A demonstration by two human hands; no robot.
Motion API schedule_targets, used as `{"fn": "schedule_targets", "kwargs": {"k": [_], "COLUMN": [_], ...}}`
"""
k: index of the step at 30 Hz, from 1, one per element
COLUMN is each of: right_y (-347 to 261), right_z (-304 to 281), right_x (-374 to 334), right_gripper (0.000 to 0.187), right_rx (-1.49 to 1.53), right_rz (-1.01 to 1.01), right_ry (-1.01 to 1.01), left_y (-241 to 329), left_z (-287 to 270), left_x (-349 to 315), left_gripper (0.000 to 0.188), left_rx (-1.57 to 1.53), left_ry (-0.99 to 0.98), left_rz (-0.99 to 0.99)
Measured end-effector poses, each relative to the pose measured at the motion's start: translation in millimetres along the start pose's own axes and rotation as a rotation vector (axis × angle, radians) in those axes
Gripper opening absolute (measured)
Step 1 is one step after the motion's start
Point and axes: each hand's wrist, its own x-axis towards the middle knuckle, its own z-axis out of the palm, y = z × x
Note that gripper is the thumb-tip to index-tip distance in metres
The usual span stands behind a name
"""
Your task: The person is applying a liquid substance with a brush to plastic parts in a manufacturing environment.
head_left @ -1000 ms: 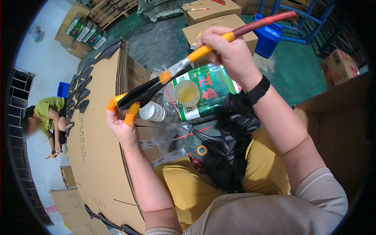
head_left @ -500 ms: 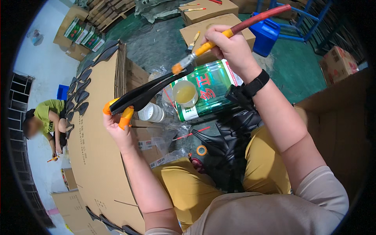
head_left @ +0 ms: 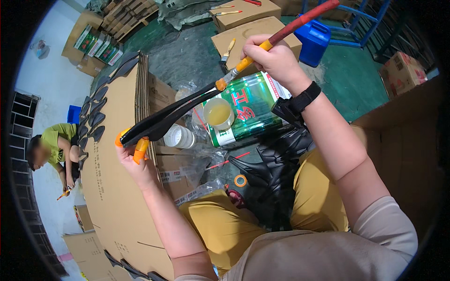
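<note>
My left hand (head_left: 139, 171), with orange coverings on its thumb and a finger, pinches the near end of a long, glossy black curved piece (head_left: 171, 116). This piece slants up to the right, and its far end reaches above a green metal can (head_left: 251, 103). My right hand (head_left: 277, 61) is closed around a paintbrush (head_left: 300, 21) with a red and yellow handle. The orange-tinted bristles are at the far end of the black piece and appear to touch it. On the can stands a cup (head_left: 218, 114) of yellowish liquid.
Several black pieces (head_left: 96, 119) line the edge of the cardboard stack (head_left: 117, 187) at left. More black pieces (head_left: 276, 164) lie between my legs, near a tape roll (head_left: 240, 181). A white tub (head_left: 179, 136), cartons (head_left: 255, 40) and a blue jerrycan (head_left: 313, 42) stand around. Another person (head_left: 58, 140) sits far left.
My left hand and the black piece have shifted left and slightly down. The brush's bristles have moved a little right, nearer the far tip of the piece.
</note>
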Motion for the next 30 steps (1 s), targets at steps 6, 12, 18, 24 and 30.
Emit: {"fn": "schedule_targets", "kwargs": {"k": [6,12,18,24,30], "right_y": [-15.2,-40.8,-19.4,-22.7,-39.1], "right_z": [16.7,57.2,48.7,27.2,67.2], "right_x": [-8.3,-25.3,-21.9,-20.1,-30.4], "right_gripper": [0.020,0.020,0.018,0.019,0.016], "right_rx": [0.274,0.357,0.074,0.099,0.265], "right_rz": [0.065,0.009,-0.128,-0.016,-0.060], "right_ry": [0.017,-0.106,-0.034,0.099,-0.080], "left_y": [-7.3,-4.8,-5.8,-10.4,0.9], "left_z": [-9.6,16.7,9.6,4.4,26.9], "left_x": [4.5,5.7,8.1,8.4,3.3], "left_gripper": [0.030,0.028,0.024,0.026,0.029], "left_rx": [-0.018,-0.025,-0.142,-0.106,-0.022], "left_ry": [0.024,0.091,0.245,0.308,0.152], "left_rz": [-0.012,-0.177,-0.355,-0.358,-0.327]}}
